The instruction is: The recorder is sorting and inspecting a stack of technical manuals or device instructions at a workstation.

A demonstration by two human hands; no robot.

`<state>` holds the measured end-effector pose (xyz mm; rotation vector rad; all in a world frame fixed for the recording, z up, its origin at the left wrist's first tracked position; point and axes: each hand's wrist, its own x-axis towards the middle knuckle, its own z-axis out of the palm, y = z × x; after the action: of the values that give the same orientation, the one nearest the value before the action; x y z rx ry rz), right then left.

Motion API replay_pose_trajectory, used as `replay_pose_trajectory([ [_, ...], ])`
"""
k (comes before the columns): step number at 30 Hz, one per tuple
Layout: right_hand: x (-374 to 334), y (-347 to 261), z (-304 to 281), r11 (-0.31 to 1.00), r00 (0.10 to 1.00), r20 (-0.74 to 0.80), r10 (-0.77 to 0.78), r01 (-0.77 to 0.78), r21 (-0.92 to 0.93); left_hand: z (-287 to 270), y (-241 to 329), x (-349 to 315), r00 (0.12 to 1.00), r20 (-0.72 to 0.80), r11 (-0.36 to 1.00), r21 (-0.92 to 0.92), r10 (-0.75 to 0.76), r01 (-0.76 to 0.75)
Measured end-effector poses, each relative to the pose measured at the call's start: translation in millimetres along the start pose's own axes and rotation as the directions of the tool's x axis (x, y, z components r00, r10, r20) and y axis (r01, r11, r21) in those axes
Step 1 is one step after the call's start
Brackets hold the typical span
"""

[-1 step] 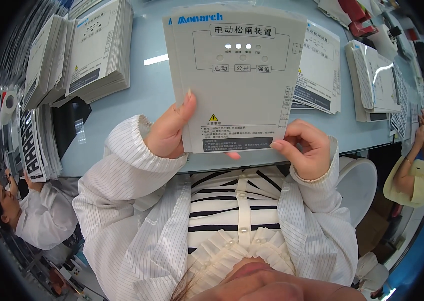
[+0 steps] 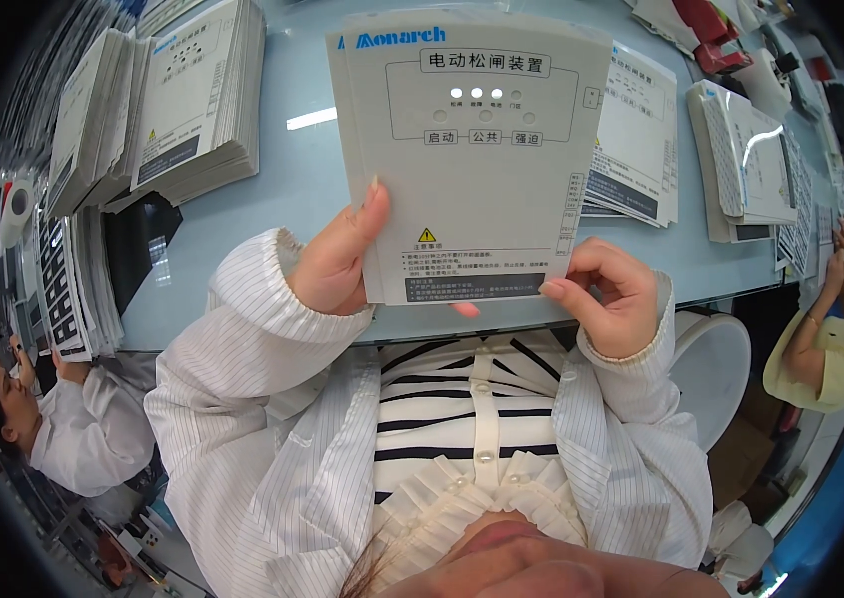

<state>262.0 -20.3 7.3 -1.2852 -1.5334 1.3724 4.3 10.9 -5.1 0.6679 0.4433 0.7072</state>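
Note:
I hold a few light-grey printed label sheets (image 2: 482, 189) upright above the table, one edge showing behind another at the left. The front sheet has a boxed diagram with bright white and grey dots, a yellow warning triangle and a dark strip at the bottom. My left hand (image 2: 342, 254) grips the left edge, thumb on the face and fingers behind. At the lower right corner, my right hand (image 2: 616, 294) pinches the sheets between thumb and curled fingers. Behind them, to the right, lies a pile of matching sheets (image 2: 636, 140) on the table.
Tall stacks of similar sheets (image 2: 192, 110) stand at the left on the pale blue table (image 2: 287, 189). Another stack (image 2: 746, 159) is at the right, near a red object (image 2: 716, 40). A white bin (image 2: 716, 369) stands below the table's right edge. Co-workers sit at left (image 2: 93, 439) and right (image 2: 811, 359).
The label sheets have tilted or shifted very slightly, their print now a few pixels lower and to the right. Both hands keep their hold.

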Motion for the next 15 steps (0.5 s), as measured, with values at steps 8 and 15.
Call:
replay_pose_trajectory([
  [8,1,10,-21,0.998,0.967,-0.255,-0.026,0.039,0.047,-5,0,0,0.999,0.037,0.999,0.003,0.032,-0.032],
  [15,8,32,-66,0.999,0.817,-0.577,0.001,0.018,0.028,1,1,2,0.998,0.006,0.994,-0.097,0.057,-0.056],
])
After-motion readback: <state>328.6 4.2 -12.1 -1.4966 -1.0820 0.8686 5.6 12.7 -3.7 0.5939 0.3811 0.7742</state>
